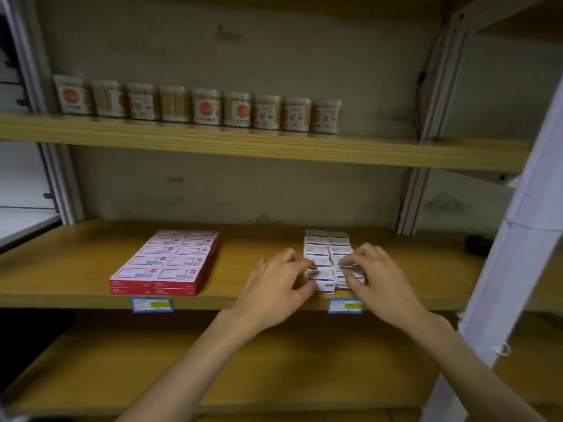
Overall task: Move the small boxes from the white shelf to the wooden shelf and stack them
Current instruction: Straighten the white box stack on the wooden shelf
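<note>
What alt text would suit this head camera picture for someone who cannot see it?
Two bare hands, left hand and right hand, grip the front small white boxes on a wooden shelf. Flat red boxes lie to their left; clear tubs of cotton swabs line the shelf above.

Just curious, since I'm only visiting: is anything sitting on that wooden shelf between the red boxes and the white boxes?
Only the left hand, reaching to the white boxes. Otherwise bare wooden shelf beside the red boxes, in the head view.
</note>
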Demonstrator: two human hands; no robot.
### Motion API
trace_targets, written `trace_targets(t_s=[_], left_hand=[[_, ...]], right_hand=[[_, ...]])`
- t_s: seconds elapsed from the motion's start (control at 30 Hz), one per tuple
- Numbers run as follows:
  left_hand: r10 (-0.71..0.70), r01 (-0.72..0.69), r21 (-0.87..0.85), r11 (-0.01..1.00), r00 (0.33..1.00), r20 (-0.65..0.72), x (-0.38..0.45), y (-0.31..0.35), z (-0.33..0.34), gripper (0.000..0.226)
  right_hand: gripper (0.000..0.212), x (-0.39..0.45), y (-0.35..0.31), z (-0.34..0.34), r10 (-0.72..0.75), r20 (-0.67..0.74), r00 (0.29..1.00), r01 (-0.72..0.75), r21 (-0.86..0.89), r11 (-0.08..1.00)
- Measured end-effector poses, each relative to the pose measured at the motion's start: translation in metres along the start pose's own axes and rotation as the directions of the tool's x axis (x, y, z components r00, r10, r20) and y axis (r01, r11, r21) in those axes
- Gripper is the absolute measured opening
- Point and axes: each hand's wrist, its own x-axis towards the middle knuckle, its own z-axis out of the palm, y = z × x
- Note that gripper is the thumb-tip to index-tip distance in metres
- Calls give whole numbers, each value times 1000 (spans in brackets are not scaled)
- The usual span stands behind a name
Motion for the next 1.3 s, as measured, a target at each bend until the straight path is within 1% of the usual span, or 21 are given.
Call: trace_targets(t_s=[0.1,0.27,0.53,0.83,0.93,1.0,1.03,1.1,1.17,1.23,1.3], left_hand=[[-15,15,-42,999,1000,-9,2,13,11,41],[-21,21,-35,999,1000,-19,3,20,25,41],[-56,51,-101,994,997,-49,-2,21,29,43],[-70,64,-115,991,997,-45,-2,21,35,44],[-132,121,-150,981,989,-61,-1,20,31,52],[-165,158,-93,983,983,-80,2,19,27,61],[-179,175,-57,983,981,-75,5,18,26,66],[-225,225,10,974,974,-18,13,15,23,77],[-255,249,103,963,966,50,19,12,24,85],[-247,227,185,956,964,95,21,9,27,89],[-225,200,206,958,968,108,17,6,31,90]], right_hand=[[27,-7,14,-5,-7,48,999,7,-14,1000],[39,-16,23,-7,-55,90,994,48,79,996],[37,-20,26,-8,-57,91,994,42,156,987],[37,-24,28,-9,-70,95,993,57,132,990],[44,-22,28,-12,-31,78,996,23,101,995],[55,-15,29,-13,6,70,998,-11,69,998],[61,-10,30,-13,26,92,995,-31,56,998],[74,-1,31,-12,62,177,982,-67,24,997],[81,6,32,-11,77,254,964,-76,-15,997],[81,9,32,-11,77,313,947,-62,-57,996],[76,8,32,-10,60,338,939,-37,-74,997]])
